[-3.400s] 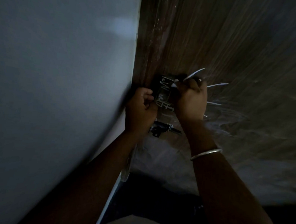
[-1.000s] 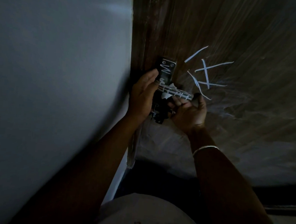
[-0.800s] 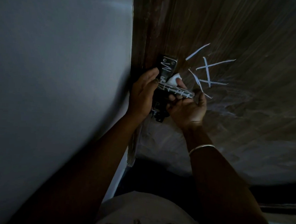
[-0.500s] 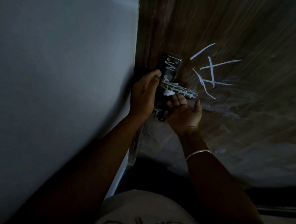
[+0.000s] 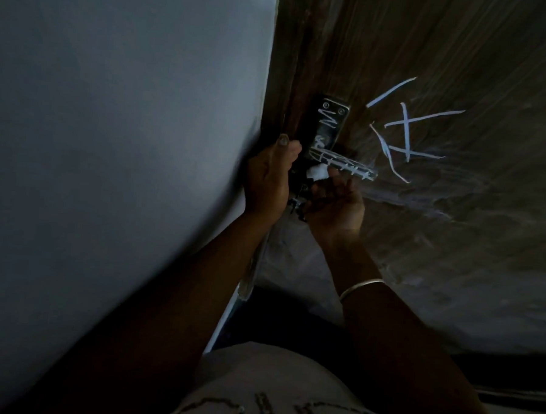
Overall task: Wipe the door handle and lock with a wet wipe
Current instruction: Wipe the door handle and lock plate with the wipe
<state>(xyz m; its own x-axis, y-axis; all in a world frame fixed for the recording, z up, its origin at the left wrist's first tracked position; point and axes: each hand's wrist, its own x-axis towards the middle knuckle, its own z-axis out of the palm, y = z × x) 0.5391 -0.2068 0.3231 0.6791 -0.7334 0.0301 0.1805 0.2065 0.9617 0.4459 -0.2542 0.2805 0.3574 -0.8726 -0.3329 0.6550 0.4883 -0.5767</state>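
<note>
A dark metal lock plate (image 5: 328, 122) with white scribbles is screwed to the brown wooden door (image 5: 447, 57). Its lever handle (image 5: 346, 166) sticks out to the right and carries white marks too. My right hand (image 5: 336, 204) is under the handle, palm up, and presses a small white wet wipe (image 5: 317, 172) against the handle's underside near the plate. My left hand (image 5: 268, 178) grips the door's edge just left of the plate, fingers curled round it. A key or latch part (image 5: 297, 205) shows dark between the two hands.
A pale grey wall (image 5: 111, 135) fills the left half of the view. White chalk-like strokes (image 5: 405, 131) are drawn on the door to the right of the handle. The lower door (image 5: 388, 276) looks smeared and greyish. A dark floor gap (image 5: 291, 318) lies below.
My right hand has gone from on top of the handle to beneath it, sliding the wipe along the underside. My left hand shifted from the plate's side to the door edge.
</note>
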